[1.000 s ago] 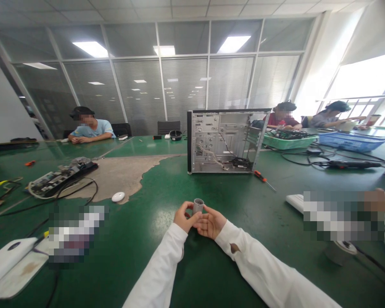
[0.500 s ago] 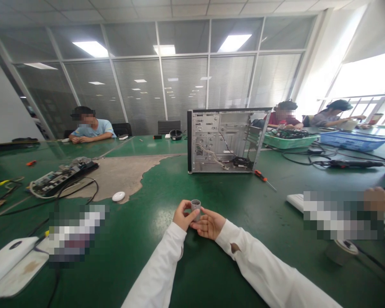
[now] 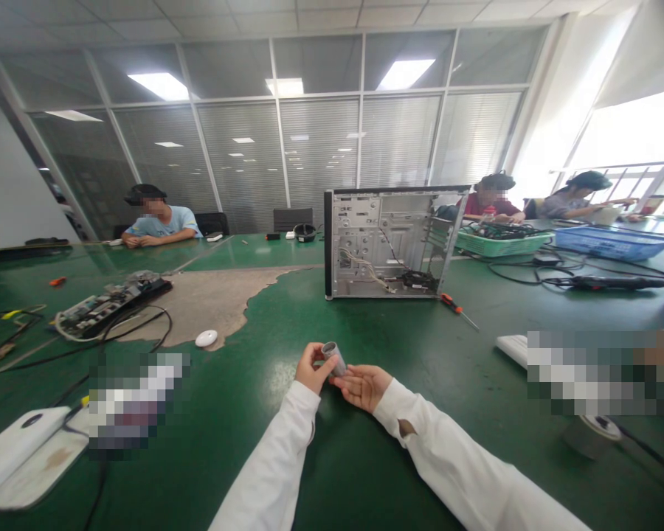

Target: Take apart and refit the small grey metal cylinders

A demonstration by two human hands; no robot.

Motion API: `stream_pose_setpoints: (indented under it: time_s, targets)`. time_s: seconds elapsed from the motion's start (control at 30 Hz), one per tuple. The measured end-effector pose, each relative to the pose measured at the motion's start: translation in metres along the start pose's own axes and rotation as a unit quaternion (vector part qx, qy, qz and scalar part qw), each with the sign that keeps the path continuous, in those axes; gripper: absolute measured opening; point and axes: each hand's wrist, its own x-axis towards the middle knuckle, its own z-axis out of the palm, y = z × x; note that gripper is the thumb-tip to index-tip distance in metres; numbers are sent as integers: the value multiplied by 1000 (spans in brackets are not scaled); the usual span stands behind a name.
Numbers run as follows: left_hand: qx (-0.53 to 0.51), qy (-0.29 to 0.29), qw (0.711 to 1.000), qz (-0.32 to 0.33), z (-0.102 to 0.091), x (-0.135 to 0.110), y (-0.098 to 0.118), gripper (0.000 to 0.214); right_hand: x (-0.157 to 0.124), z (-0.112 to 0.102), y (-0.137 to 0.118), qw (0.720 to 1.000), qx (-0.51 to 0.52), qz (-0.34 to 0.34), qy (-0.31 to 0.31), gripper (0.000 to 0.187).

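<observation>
Low in the middle of the head view, my left hand (image 3: 312, 368) pinches a short grey hollow cylinder (image 3: 336, 360) between thumb and fingers. Its open end tilts up and to the left; what lies inside it cannot be made out. Just right of it, my right hand (image 3: 367, 386) is turned palm up with fingers stretched out. Those fingertips lie at the cylinder's lower end, and whether they touch it is unclear. Beyond both hands stands an opened computer case (image 3: 384, 243), with cables and a fan inside.
A screwdriver (image 3: 458, 310) lies beside the case. A white round lid (image 3: 206, 338) and a circuit assembly (image 3: 113, 304) with cables are to the left. Green (image 3: 501, 243) and blue (image 3: 614, 243) baskets stand at right. Other people sit around the green table (image 3: 277, 457).
The grey cylinder has tipped from upright to leaning left in my left hand. My right hand's fingers have opened out a little and sit slightly lower against it.
</observation>
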Motion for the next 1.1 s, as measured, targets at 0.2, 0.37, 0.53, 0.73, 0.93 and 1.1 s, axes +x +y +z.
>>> stream_pose_setpoints:
  time_s: [0.2,0.37,0.53,0.73,0.93,1.1]
  targets:
    - [1,9,1000,-9,-1,-1,2,28,-3,2,1,999,-1,-36,25,17]
    - [76,17,997,-22,-3,-1,1,26,-2,2,1,994,-12,-87,59,16]
    - [156,25,987,-26,-4,-3,5,27,0,0,0,984,-63,-152,68,25]
    - [230,20,973,7,-3,-5,8,24,-1,-3,-2,966,-133,-214,58,41]
    - [258,15,966,24,-4,-5,4,22,2,-7,-3,936,-207,-279,60,50]
    - [275,2,961,29,-4,-4,2,22,3,-8,-2,895,-276,-344,68,53]
